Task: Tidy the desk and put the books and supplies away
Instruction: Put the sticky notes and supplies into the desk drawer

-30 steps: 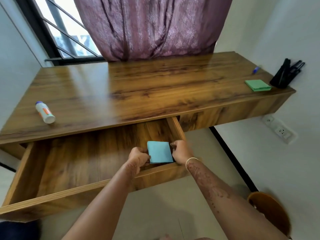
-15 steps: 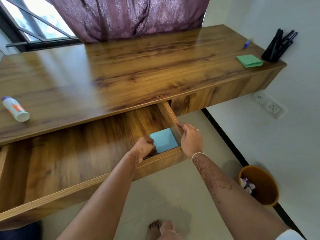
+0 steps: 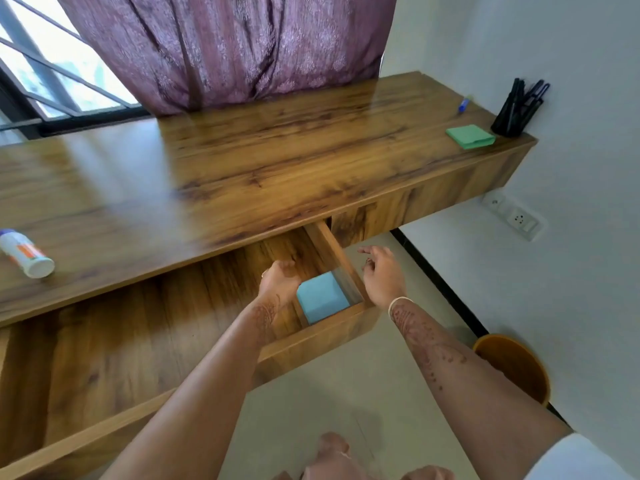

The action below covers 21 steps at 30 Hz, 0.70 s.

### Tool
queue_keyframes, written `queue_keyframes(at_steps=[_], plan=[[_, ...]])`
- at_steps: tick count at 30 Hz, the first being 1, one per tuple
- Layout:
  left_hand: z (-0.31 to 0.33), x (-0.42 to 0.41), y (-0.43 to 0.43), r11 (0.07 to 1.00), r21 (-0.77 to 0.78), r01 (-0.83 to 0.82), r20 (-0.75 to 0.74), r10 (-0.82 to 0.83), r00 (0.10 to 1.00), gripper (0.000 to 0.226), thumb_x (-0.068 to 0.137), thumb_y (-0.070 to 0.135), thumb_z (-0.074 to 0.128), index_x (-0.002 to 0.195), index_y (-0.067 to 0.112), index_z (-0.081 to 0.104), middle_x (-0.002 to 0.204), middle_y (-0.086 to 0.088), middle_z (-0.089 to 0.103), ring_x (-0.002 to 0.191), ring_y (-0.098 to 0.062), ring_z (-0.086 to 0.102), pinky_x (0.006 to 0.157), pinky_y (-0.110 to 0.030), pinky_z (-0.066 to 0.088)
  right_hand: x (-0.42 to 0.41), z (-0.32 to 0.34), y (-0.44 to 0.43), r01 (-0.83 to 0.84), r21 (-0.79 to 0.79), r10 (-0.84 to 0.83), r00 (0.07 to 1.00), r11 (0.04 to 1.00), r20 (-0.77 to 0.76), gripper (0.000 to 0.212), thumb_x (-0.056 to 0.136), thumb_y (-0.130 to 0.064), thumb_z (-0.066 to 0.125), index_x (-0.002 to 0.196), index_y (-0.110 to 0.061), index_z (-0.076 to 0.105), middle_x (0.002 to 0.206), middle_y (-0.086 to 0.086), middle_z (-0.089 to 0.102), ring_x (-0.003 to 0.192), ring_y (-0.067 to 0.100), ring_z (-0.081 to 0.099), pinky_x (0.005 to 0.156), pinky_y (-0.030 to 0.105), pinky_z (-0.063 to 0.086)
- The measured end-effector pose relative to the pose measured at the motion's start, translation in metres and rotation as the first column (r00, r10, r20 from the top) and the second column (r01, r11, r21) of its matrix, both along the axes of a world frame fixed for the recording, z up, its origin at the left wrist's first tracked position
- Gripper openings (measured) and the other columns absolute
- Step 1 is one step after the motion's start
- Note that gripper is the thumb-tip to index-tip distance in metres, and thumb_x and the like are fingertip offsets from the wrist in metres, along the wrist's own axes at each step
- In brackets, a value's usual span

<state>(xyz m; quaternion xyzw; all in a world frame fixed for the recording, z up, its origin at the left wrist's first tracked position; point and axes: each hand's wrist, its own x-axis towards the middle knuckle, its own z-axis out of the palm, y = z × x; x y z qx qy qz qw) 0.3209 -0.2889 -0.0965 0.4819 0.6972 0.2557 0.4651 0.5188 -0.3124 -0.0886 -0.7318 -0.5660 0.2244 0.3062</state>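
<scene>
Blue note pad [image 3: 322, 297] lies flat on the floor of the open drawer [image 3: 311, 344], tucked into its front right corner against the side wall. Our left hand [image 3: 280, 282] sits inside the drawer just beside the pad's left edge, fingers loosely curled and gripping nothing; we cannot tell whether its side brushes the pad. Our right hand [image 3: 382, 275] hovers outside the drawer, to the right of its side wall, with the fingers spread and relaxed and nothing in it. Up on the desk [image 3: 263, 168], a green note pad [image 3: 470, 136] rests near the far right end, just beside a black pen holder [image 3: 516, 110], with a blue pen [image 3: 464, 105] behind it. A white bottle [image 3: 26, 252] lies on its side at the left edge.
</scene>
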Motion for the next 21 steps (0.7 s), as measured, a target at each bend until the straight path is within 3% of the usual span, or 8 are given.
queue_keyframes(at_steps=[5,8,12,16,21], plan=[[0.039,0.02,0.032,0.973,0.208,0.097,-0.041,-0.09,0.995,0.035,0.094,0.011,0.058,0.128,0.018,0.056,0.135,-0.008,0.042,0.072,-0.002,0.052,0.055,-0.011,0.04,0.017,0.025,0.017,0.013,0.004,-0.012,0.997,1.0,-0.076,0.029,0.095,-0.01,0.05,0.12,-0.02,0.059,0.128,0.0,0.048,0.095,0.019,0.06,0.086,0.037,0.052],[0.059,0.043,0.05,0.951,0.258,0.168,-0.066,-0.156,0.985,0.029,0.094,0.008,0.055,0.122,0.016,0.059,0.13,-0.007,0.044,0.067,-0.005,0.053,0.064,-0.012,0.044,0.033,0.039,0.034,0.059,0.041,-0.054,0.994,0.997,-0.098,0.029,0.092,-0.009,0.052,0.118,-0.019,0.061,0.123,0.004,0.052,0.092,0.021,0.06,0.088,0.037,0.051],[0.074,0.076,0.079,0.926,0.302,0.229,-0.081,-0.214,0.973,0.028,0.091,0.009,0.057,0.112,0.026,0.062,0.123,-0.006,0.057,0.091,-0.014,0.063,0.061,-0.006,0.043,0.064,0.054,0.064,0.106,0.064,-0.098,0.987,0.992,-0.126,0.03,0.091,-0.011,0.054,0.12,-0.016,0.06,0.123,0.007,0.053,0.105,0.023,0.058,0.092,0.031,0.046],[0.081,0.122,0.116,0.924,0.3,0.238,-0.098,-0.218,0.971,0.021,0.092,0.012,0.059,0.106,0.027,0.059,0.114,-0.002,0.066,0.087,-0.014,0.065,0.074,-0.02,0.05,0.109,0.064,0.101,0.142,0.085,-0.136,0.988,0.986,-0.076,0.033,0.09,-0.013,0.054,0.123,-0.016,0.059,0.126,0.009,0.049,0.122,0.028,0.045,0.104,0.035,0.035],[0.077,0.195,0.167,0.921,0.26,0.29,-0.184,-0.248,0.951,0.029,0.096,0.022,0.058,0.125,0.022,0.059,0.107,0.005,0.062,0.065,-0.003,0.057,0.055,-0.012,0.044,0.19,0.069,0.159,0.211,0.048,-0.211,0.977,0.976,-0.021,0.039,0.091,-0.019,0.055,0.13,-0.014,0.053,0.133,0.011,0.046,0.129,0.03,0.039,0.106,0.035,0.034]])
